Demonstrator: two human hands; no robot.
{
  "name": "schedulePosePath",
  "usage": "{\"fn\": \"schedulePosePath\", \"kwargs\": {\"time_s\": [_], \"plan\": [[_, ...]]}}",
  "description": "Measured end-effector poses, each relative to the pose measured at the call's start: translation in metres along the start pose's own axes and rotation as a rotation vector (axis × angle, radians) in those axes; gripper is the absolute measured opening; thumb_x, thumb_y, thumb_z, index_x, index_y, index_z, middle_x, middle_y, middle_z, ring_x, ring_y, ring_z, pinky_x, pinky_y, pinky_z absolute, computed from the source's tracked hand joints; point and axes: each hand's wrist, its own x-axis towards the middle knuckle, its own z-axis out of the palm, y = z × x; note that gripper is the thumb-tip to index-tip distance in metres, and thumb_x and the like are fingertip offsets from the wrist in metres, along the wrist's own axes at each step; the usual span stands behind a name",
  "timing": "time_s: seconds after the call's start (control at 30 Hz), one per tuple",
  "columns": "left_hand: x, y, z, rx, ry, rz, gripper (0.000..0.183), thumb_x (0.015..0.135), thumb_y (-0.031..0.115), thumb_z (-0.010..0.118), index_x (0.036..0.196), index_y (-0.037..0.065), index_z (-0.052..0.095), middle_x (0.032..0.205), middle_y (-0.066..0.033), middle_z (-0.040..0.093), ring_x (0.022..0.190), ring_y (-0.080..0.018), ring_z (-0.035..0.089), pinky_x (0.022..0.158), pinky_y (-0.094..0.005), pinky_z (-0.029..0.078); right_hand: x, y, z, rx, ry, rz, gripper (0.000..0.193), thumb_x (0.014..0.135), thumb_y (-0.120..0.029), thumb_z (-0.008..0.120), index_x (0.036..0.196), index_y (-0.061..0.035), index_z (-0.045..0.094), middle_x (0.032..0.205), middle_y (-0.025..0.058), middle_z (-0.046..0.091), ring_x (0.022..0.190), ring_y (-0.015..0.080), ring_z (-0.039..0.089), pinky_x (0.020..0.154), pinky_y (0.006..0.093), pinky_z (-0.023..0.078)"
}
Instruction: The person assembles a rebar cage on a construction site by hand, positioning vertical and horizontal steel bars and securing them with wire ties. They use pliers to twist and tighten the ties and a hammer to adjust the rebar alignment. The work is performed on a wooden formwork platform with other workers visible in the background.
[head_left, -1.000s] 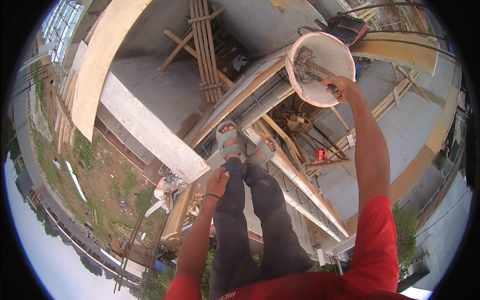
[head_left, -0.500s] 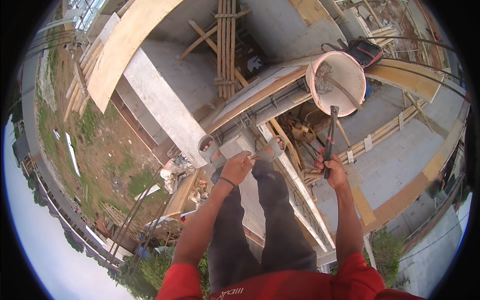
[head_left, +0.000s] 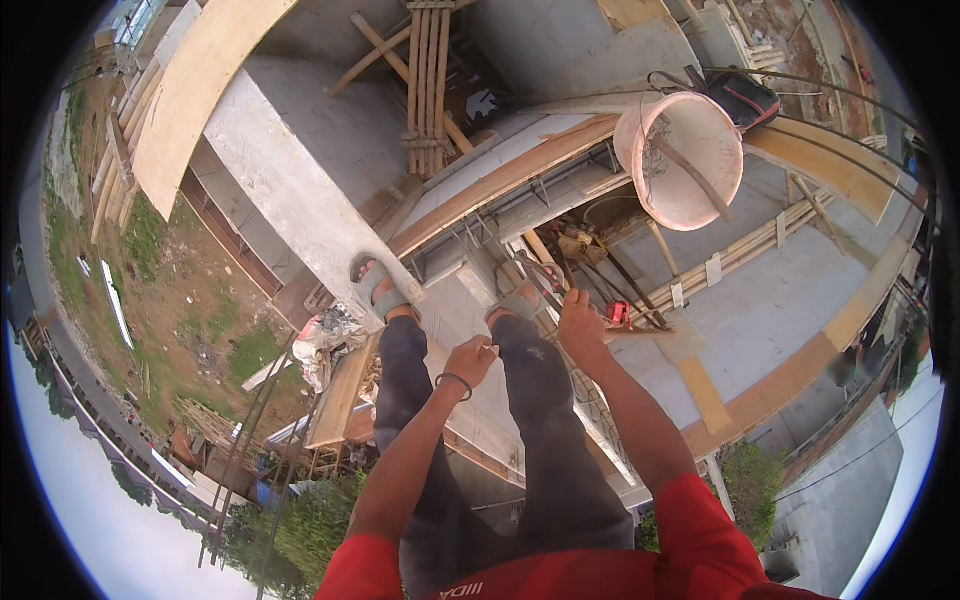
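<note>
- The dark pincers point(head_left: 538, 274) are in the right hand point(head_left: 581, 319), pointing forward and left above the right foot.
- The right hand is closed around their handles.
- The left hand point(head_left: 470, 361), a dark band at its wrist, is over the gap between the legs with its fingers curled in; I cannot tell whether it pinches anything thin.
- Below, the left sandal point(head_left: 372, 287) is on the end of a concrete beam point(head_left: 285, 180); the right sandal point(head_left: 514, 304) is beside the pincers.
- Ahead to the right is a whitish-pink bucket point(head_left: 717, 140), with a wooden stick point(head_left: 690, 176) slanting across its mouth.
- A black-and-red bag point(head_left: 748, 99) lies just behind it.
- Farther off, bamboo poles point(head_left: 428, 85) are bundled together.
</note>
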Motion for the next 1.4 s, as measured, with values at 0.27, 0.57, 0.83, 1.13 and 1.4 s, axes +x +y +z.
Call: {"fn": "schedulePosePath", "kwargs": {"time_s": [0.27,0.57,0.83,1.13,1.4], "plan": [[0.095,-0.020,0.012,-0.068,-0.053,-0.073,0.027,0.095,0.024,0.046,0.102,0.004,0.064,0.116,-0.0177,0.061,0.104,-0.0376,0.060,0.089,-0.0444,0.050,0.074,-0.032,0.037,-0.724,0.001,-0.120,0.038,0.092,-0.017,0.049,0.125,0.0022,0.049,0.129,0.0208,0.043,0.123,0.0376,0.040,0.106,0.0647,0.022],[0.130,-0.038,0.015,-0.271,-0.015,-0.106,0.033,0.093,0.030,0.045,0.099,0.004,0.063,0.107,-0.0226,0.061,0.099,-0.0423,0.058,0.087,-0.0461,0.046,0.119,-0.059,0.039,-0.977,-0.048,-0.243,0.048,0.092,-0.018,0.050,0.134,0.0039,0.044,0.140,0.0225,0.036,0.133,0.0414,0.032,0.108,0.0672,0.018],[0.128,-0.068,0.043,-0.451,-0.017,-0.176,0.033,0.083,0.032,0.053,0.098,0.005,0.064,0.083,-0.0076,0.065,0.076,-0.0181,0.060,0.072,-0.0300,0.047,0.124,-0.064,0.046,-0.784,-0.114,-0.218,0.033,0.090,-0.019,0.054,0.119,-0.0026,0.052,0.130,0.0170,0.044,0.118,0.0334,0.044,0.098,0.0598,0.035],[0.176,-0.044,0.082,-1.489,-0.116,-0.395,0.057,0.094,0.061,0.040,0.119,0.012,0.058,0.118,-0.0081,0.061,0.110,-0.0210,0.055,0.091,-0.0386,0.043,0.130,-0.132,0.015,-0.632,-0.555,-0.173,0.038,0.091,-0.028,0.055,0.116,0.0008,0.058,0.107,0.0245,0.064,0.094,0.0351,0.066,0.074,0.0540,0.053],[0.222,-0.039,0.088,-2.015,-0.353,-0.480,0.066,0.079,0.067,0.062,0.107,0.008,0.059,0.104,-0.0084,0.067,0.089,-0.0285,0.066,0.084,-0.0467,0.055,0.163,-0.066,0.039,0.978,-0.906,0.583,0.023,0.091,-0.014,0.056,0.105,0.0041,0.058,0.093,0.0159,0.066,0.085,0.0269,0.068,0.072,0.0468,0.058]]}}
